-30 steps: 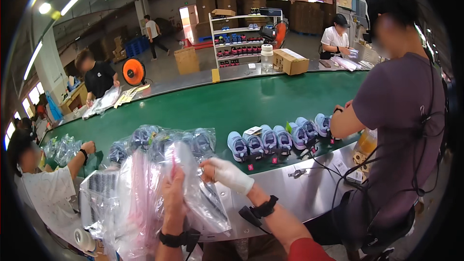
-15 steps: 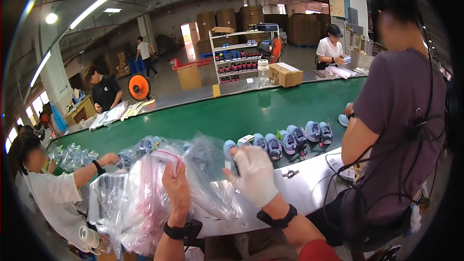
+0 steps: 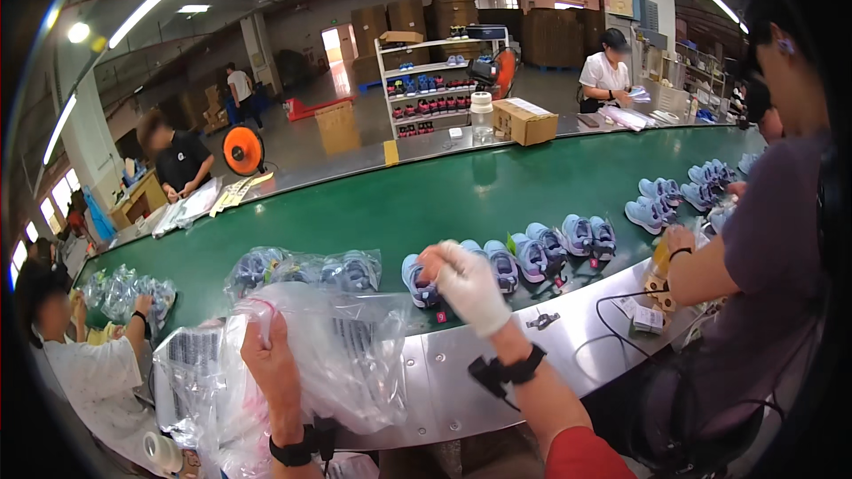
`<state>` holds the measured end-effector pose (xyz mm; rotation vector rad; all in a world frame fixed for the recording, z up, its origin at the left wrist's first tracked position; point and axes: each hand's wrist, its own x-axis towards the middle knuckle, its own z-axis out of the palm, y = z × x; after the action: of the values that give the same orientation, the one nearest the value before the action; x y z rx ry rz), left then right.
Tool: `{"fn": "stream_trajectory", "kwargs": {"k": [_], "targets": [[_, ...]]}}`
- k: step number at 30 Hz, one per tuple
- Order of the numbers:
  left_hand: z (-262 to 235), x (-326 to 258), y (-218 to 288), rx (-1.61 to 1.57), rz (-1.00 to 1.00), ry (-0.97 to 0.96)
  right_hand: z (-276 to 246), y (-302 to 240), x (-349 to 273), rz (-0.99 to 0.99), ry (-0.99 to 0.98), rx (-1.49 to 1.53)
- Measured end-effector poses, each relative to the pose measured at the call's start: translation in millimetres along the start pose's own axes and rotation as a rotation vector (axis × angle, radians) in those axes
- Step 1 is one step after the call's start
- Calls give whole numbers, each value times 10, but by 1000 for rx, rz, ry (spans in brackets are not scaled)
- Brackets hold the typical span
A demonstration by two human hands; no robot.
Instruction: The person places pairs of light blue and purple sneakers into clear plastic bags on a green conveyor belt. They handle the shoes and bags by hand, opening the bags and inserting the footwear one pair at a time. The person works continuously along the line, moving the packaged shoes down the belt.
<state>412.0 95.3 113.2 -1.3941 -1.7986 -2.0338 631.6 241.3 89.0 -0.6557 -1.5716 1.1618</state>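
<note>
My left hand is closed on a clear plastic bag, whose folded top edge shows a reddish line. More clear bags are bunched beneath it. My right hand, in a white glove with bare fingertips, hangs over a row of light-blue sneakers on the conveyor. Its fingers are curled together at the collar of the nearest sneaker; whether they grip it is hidden. Just right of the hand stand a sneaker pair and another pair. Beyond my left hand, bagged sneakers lie on the belt.
The green conveyor belt runs across, with a metal ledge on my side. A dark strap-like object lies on the ledge. Co-workers stand close at left and right. Across the belt are a cardboard box and an orange fan.
The plastic bag has come down and spread out, with my left hand lower and further left. My right hand's fingers have curled in by the sneakers. The view has shifted, showing more sneakers at right.
</note>
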Motion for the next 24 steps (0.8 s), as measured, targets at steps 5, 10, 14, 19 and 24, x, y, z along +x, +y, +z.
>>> {"fn": "stream_trajectory", "kwargs": {"k": [5, 10, 14, 19, 24], "targets": [[186, -68, 57, -63, -159, -45, -115, 992, 447, 110, -293, -1181], [302, -127, 68, -32, -143, -117, 382, 1593, 402, 221, -297, -1485], [365, -124, 184, -42, -184, -208, -32, 1570, 400, 180, 72, -881], [419, -214, 23, -174, -256, -245, -472, 281, -93, 154, 68, 753], [498, -243, 106, -191, -169, -300, -634, -137, -570, 86, -238, 72]]}}
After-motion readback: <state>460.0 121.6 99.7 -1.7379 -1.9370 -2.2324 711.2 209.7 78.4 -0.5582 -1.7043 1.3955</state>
